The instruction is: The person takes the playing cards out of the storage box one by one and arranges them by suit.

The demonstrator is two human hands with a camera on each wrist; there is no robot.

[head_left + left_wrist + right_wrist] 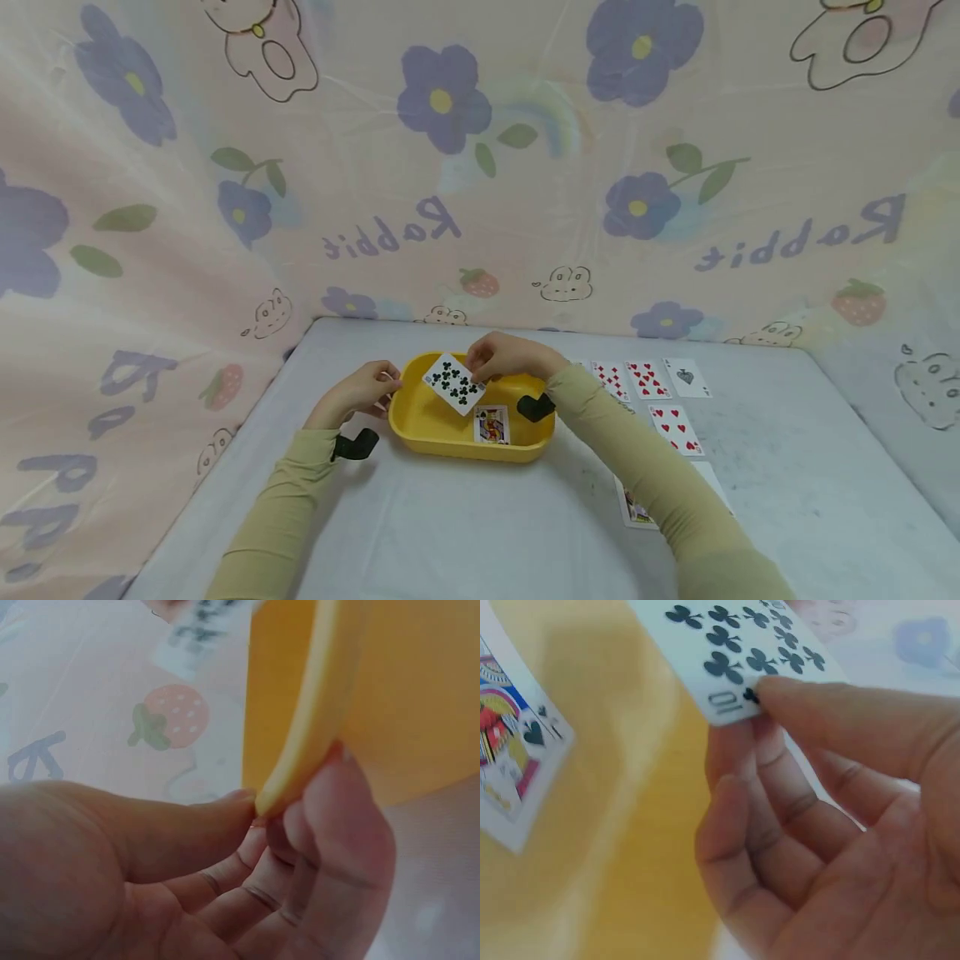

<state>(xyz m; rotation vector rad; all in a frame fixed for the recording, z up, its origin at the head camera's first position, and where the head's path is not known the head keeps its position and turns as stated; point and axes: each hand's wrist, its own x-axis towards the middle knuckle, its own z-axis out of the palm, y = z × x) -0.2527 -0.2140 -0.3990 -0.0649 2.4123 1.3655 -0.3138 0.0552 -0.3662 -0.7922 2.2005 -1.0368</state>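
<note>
My right hand pinches the ten of clubs by one corner, thumb on its face and fingers behind. The card is tilted over a yellow plastic basin. A jack of spades lies face up in the basin, also seen in the head view right of centre on its floor. At the basin's left end, my left hand grips the rim between thumb and fingers. In the left wrist view the ten of clubs shows blurred beyond the rim.
Right of the basin, playing cards lie face up in rows: an ace of spades, heart cards and a diamond card among them. A face card lies nearer, partly under my right sleeve. A patterned curtain hangs behind the white table.
</note>
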